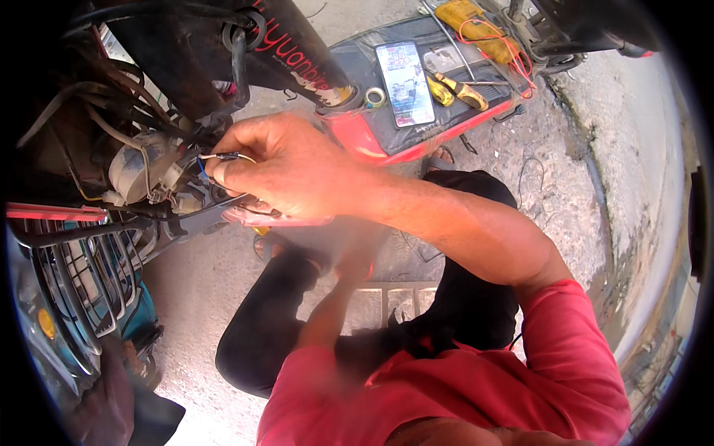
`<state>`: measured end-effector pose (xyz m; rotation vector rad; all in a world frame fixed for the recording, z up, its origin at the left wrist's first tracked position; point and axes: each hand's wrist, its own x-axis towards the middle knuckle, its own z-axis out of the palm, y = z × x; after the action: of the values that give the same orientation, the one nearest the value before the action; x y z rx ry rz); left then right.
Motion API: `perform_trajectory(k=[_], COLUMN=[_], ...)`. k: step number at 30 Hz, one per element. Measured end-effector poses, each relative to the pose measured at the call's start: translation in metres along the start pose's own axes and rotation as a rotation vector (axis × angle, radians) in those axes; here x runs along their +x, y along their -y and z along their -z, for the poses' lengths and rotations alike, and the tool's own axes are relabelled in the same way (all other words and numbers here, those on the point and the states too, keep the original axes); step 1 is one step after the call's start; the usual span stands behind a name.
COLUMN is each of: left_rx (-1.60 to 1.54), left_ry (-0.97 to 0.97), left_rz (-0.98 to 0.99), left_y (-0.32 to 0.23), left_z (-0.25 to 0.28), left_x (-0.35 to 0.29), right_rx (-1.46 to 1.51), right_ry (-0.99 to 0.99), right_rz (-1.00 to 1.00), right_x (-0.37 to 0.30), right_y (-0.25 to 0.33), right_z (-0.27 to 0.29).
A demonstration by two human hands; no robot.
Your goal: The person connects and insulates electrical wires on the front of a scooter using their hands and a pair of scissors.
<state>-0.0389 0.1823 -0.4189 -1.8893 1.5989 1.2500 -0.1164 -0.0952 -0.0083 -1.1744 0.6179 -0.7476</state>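
My right hand (286, 163) reaches across to the exposed wiring at the upper left. Its thumb and fingers are pinched on a thin wire (227, 156), which has a dark section in its middle and a pale end. Beside the fingertips lies a bundle of wires and pale connectors (172, 178), next to a round greyish part (134, 172) that could be a horn or motor housing. My left hand (361, 249) is low under the right forearm, smeared by motion and partly hidden, so its fingers do not show.
A red footboard with a black mat (379, 56) carries a lit phone (405, 83), a tape roll (375, 97), yellow-handled tools (465, 93), a metal rod tool (454, 46) and a yellow device with red leads (476, 28). A metal basket (89, 275) stands at left.
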Motion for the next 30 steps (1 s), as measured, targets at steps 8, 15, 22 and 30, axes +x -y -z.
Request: perform_trajectory(k=[8, 15, 22, 30], left_rx=[0.013, -0.005, -0.291, -0.524], left_ry=[0.107, 0.005, 0.061, -0.556], left_rz=[0.067, -0.019, -0.175, -0.699], left_y=[-0.013, 0.015, 0.011, -0.167], left_z=[0.03, -0.014, -0.011, 0.179], left_x=[0.002, 0.03, 0.033, -0.065], right_rx=[0.166, 0.054, 0.054, 0.091], right_ry=[0.076, 0.079, 0.041, 0.03], right_rz=[-0.194, -0.127, -0.107, -0.103], right_x=[0.0, -0.002, -0.003, -0.009], right_y=[-0.002, 0.005, -0.001, 0.012], right_z=[-0.004, -0.006, -0.002, -0.004])
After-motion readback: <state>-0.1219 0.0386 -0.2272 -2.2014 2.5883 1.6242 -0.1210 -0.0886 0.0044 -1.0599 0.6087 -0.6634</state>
